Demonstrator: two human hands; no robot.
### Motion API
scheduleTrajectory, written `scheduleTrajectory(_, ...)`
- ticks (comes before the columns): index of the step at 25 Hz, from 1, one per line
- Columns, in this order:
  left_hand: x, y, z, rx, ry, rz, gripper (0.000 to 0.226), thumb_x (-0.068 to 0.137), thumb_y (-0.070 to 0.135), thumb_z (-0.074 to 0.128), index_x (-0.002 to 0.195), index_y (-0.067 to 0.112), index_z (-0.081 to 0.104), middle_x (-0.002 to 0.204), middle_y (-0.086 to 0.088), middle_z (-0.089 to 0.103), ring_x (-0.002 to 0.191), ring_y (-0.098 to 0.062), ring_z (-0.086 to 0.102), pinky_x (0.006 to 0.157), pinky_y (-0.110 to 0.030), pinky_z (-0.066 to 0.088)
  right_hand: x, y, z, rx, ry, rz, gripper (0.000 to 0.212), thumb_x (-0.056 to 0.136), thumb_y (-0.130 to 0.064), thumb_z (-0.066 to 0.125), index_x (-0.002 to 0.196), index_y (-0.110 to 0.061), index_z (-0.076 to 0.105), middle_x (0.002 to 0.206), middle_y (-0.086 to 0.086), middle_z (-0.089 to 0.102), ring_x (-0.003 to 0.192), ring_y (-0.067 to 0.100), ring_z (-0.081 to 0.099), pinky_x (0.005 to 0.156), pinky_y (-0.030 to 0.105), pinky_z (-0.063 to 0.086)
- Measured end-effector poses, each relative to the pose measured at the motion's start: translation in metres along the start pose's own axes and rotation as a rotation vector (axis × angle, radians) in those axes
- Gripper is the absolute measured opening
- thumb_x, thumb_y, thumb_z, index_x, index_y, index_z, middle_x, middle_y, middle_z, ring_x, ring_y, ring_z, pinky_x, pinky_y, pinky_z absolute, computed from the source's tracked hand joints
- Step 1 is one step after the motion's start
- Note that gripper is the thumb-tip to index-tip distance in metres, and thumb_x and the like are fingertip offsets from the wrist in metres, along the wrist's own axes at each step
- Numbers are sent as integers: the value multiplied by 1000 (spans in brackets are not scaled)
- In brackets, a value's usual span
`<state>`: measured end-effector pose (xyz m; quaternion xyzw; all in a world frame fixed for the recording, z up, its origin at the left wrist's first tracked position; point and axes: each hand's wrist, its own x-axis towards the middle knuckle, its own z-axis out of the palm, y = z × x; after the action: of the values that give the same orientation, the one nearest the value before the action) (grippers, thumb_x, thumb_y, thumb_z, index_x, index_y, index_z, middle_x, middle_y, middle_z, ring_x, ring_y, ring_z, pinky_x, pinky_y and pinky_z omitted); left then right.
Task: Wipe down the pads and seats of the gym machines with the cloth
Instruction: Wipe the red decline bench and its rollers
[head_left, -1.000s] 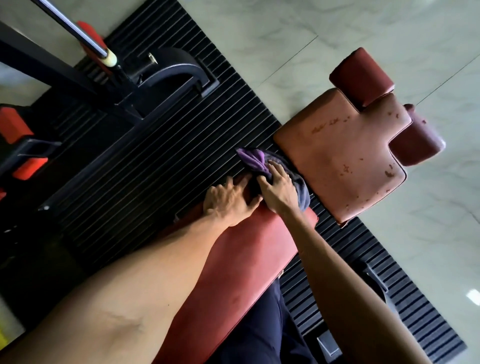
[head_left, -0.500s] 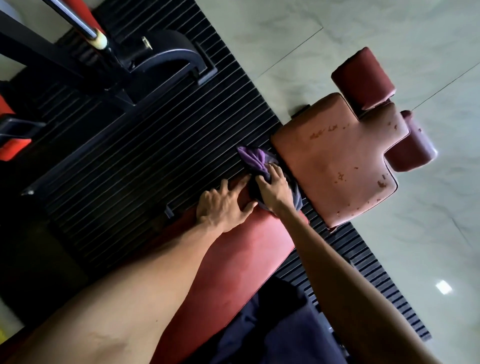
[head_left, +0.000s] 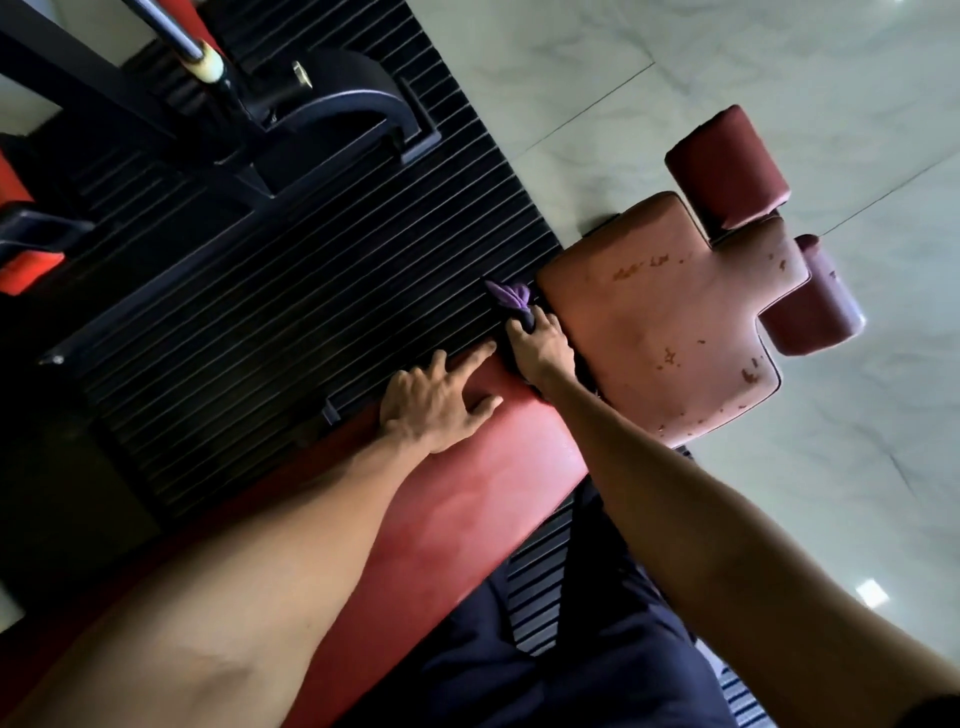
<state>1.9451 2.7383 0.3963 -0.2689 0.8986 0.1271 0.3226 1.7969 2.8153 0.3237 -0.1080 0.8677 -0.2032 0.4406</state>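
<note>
Head view: looks down along two bare forearms onto a gym machine.
Long red vinyl pad (head_left: 467, 499): runs from the lower left toward the middle; its far end stops just short of the seat.
Worn pinkish-red T-shaped seat pad (head_left: 665, 322): just beyond that end, its vinyl flaked in several spots.
Purple cloth (head_left: 511, 297): bunched at the far end of the long pad, in the gap beside the seat pad; a tuft pokes out past the fingertips over the mat.
Right hand (head_left: 540, 349): on the cloth, fingers close together and curled over it, pinning it against the pad's end.
Left hand (head_left: 441, 402): lies flat on the long pad's far corner, fingers spread, forefinger reaching toward the right hand; it holds nothing.
Two dark red roller pads (head_left: 727, 166): one on each side of the seat's narrow stem.
Black ribbed rubber mat (head_left: 311, 291): under the machine, left of the seat.
Black metal frame (head_left: 332, 104): upper left, with a chrome bar (head_left: 171, 31) above it.
Pale marble-look tile floor (head_left: 701, 67): right side.
Dark navy trousers (head_left: 571, 654): bottom centre, beside the long pad.
</note>
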Motion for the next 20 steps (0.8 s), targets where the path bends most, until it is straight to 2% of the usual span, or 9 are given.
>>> scheduleTrajectory(5, -9, 7, -16, -28, -91, -31, 71, 93, 76, 29, 153, 56, -5, 152, -18, 39, 115, -41, 61, 93, -46, 44, -32, 29, -14, -117, 42, -256, 59, 95, -24, 56, 152, -19, 41, 157, 7, 37, 138, 35, 43, 109, 46, 42)
scheduleTrajectory(7, -6, 8, -17, -50, -134, -56, 72, 93, 76, 30, 152, 57, -5, 155, -18, 34, 121, -41, 57, 97, -47, 43, -32, 33, -29, -247, 1, -329, 66, 94, -19, 56, 156, -26, 35, 164, 8, 26, 150, 35, 27, 116, 49, 36)
scheduleTrajectory(9, -3, 13, -15, -68, -135, -73, 73, 94, 73, 34, 155, 52, 0, 154, -16, 35, 126, -41, 52, 102, -49, 39, -34, 32, -47, -375, 15, -402, 71, 94, -14, 54, 158, -34, 31, 168, 5, 17, 155, 34, 12, 117, 52, 34)
scheduleTrajectory(14, 31, 54, -4, -66, -25, -135, 70, 98, 60, 37, 159, 31, 17, 147, -15, 41, 126, -41, 48, 105, -52, 36, 4, 43, -83, -559, 195, -604, 69, 86, -3, 61, 148, -32, 51, 164, 12, 30, 152, 47, 15, 117, 66, 27)
scheduleTrajectory(16, 55, 73, -1, -74, -41, -163, 64, 100, 58, 35, 157, 30, 24, 146, -15, 43, 127, -40, 47, 104, -52, 36, 24, 60, -80, -682, 169, -627, 63, 90, -16, 65, 148, -35, 50, 167, 10, 22, 153, 47, 8, 120, 69, 14)
scheduleTrajectory(18, 78, 89, 6, -77, -46, -224, 58, 101, 59, 31, 152, 32, 33, 142, -13, 47, 123, -40, 50, 101, -51, 38, 44, 78, -70, -774, 156, -692, 57, 96, -44, 58, 151, -41, 43, 169, 7, 13, 154, 46, 1, 120, 70, -3)
scheduleTrajectory(20, 90, 95, 12, -28, -2, -281, 55, 101, 59, 28, 148, 33, 37, 132, -11, 55, 113, -38, 56, 93, -47, 43, 58, 79, -61, -846, 170, -768, 57, 95, -55, 54, 149, -41, 45, 170, 6, 13, 153, 48, 1, 117, 73, -6)
